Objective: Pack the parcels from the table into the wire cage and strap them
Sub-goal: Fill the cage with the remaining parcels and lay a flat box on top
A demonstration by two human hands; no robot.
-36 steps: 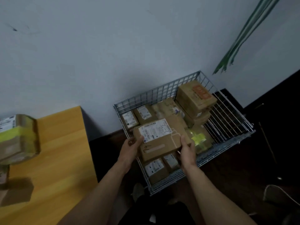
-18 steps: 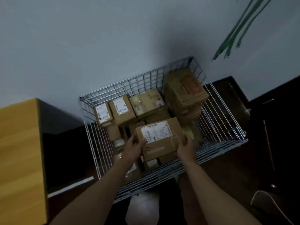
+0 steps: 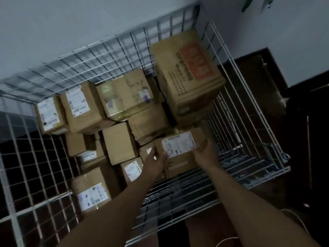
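Two hands on one parcel, and we are looking straight down into the wire cage [image 3: 114, 50]. The left hand [image 3: 154, 162] grips the near left corner of the labelled parcel [image 3: 179, 162], thumb pressed on top; the right hand [image 3: 204, 155] clamps the right side, thumb lying across the edge of the white shipping label [image 3: 178, 146]. We see the parcel held level, label up, low inside the cage, close to the near wall and right of the middle. Whether its underside touches the boxes below, we cannot tell. Handwriting shows on the label and on the brown face toward us. Around it the cage is well stocked! A big carton [image 3: 188, 73] with an orange printed panel rides high in the far right corner, stacked on another box. Just left of it, against the back mesh, lies a tape-wrapped box [image 3: 124, 97] with a glossy top. Two labelled boxes stand side by side in the far left corner, a taller box [image 3: 80, 107] and a narrower box [image 3: 49, 114] touching it. A plain brown box [image 3: 119, 141] fills the middle, and a small labelled box [image 3: 132, 168] sits right beside the left wrist. Nearest us on the left, a low box [image 3: 92, 193] shows its white label. Behind the cage we have a pale wall [image 3: 71, 24], and dark floor [image 3: 252, 77] to the right.
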